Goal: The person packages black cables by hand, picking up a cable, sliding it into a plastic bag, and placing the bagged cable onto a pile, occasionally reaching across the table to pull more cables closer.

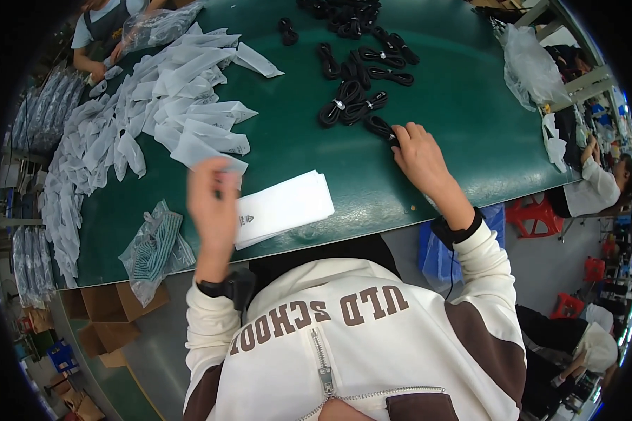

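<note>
Right hand (418, 156) reaches far across the green counter (463, 119), fingers closed on a coiled black cable bundle (380, 127) at the near edge of a scatter of like bundles (358, 67). Left hand (214, 203) is raised and blurred, fingers pinching the corner of a translucent white bag (203, 149). A flat stack of white bags (284, 205) lies just right of it. Loose white bags (140, 105) heap at far left. A clear packet (154, 249) sits near left.
</note>
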`<state>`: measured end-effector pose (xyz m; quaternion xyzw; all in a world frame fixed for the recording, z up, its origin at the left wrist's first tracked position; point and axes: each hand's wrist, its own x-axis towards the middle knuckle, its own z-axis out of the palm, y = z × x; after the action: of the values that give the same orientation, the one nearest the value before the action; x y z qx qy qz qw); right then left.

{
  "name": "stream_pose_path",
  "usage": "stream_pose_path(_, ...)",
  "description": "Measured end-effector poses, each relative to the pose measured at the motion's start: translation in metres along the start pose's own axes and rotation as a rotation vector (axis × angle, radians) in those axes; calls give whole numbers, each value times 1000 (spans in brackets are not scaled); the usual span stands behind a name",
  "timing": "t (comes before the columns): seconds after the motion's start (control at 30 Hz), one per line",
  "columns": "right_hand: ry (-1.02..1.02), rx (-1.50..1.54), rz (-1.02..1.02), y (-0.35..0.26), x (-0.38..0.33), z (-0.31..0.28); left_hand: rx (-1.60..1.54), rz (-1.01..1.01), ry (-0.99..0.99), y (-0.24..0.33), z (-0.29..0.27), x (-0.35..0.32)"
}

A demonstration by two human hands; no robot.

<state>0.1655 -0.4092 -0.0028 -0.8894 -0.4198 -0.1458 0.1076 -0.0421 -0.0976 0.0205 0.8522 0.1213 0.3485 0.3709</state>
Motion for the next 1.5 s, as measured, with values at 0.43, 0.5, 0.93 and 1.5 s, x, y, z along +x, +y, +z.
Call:
stream_pose_path(0.43, -45, 630, -3, -83, -39, -28, -75, 16, -393, 19, 70, -48)
stream_pose_path(0.5, -39, 605, -21, -86, -42, -31, -190, -107, -388, 22, 66, -47)
stream_pose_path(0.93, -419, 1147, 254, -95, -36, -15, -154, 270, -388, 41, 57, -34)
stream_pose_path(1.5, -104, 1498, -59, -120, 37, -23, -800, -292, -346, 27, 31, 4)
